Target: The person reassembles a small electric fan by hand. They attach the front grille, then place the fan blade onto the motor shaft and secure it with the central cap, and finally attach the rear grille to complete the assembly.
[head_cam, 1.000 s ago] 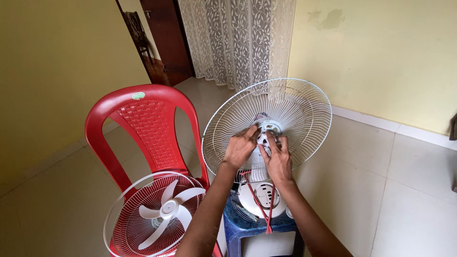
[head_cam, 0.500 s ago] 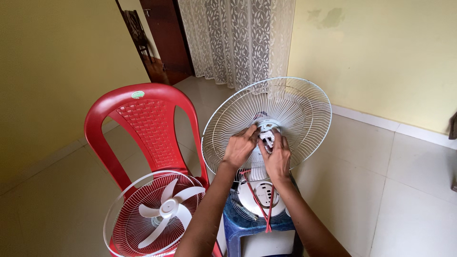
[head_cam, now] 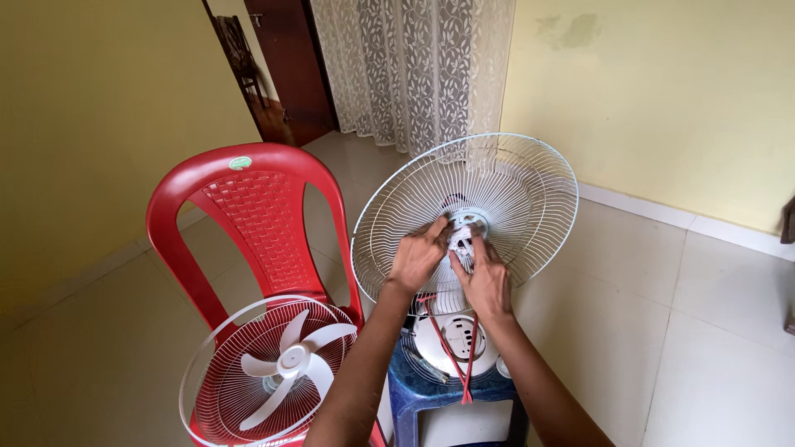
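- Left hand [head_cam: 418, 255]: fingers curled and pressed against the central hub [head_cam: 465, 232] of the rear fan guard [head_cam: 513, 178], gripping its left side; whether they close fully around it cannot be told.
- Right hand [head_cam: 484, 277]: fingers [head_cam: 479, 248] drawn together, tips pinching at the lower right of the same hub, the thumb hidden behind.
- Handling note: work at the hub appears best done with one hand steadying the guard while the other turns or presses the small part, force kept square to the mesh so that the thin wires do not bend.
- Rear fan guard: a round white wire cage, upright and tilted slightly back, mounted on the white fan body [head_cam: 455, 339], which stands on a blue plastic stool [head_cam: 414, 406]; red cords [head_cam: 451, 348] hang across the body.
- Beside it, on the person's left: a red plastic chair [head_cam: 248, 215] bearing the front guard [head_cam: 224, 372] with the white fan blade [head_cam: 290, 364] lying in it.
- Surroundings: pale tiled floor [head_cam: 704, 331], yellow walls [head_cam: 99, 124], lace curtain [head_cam: 414, 66] and dark door [head_cam: 290, 58] behind.
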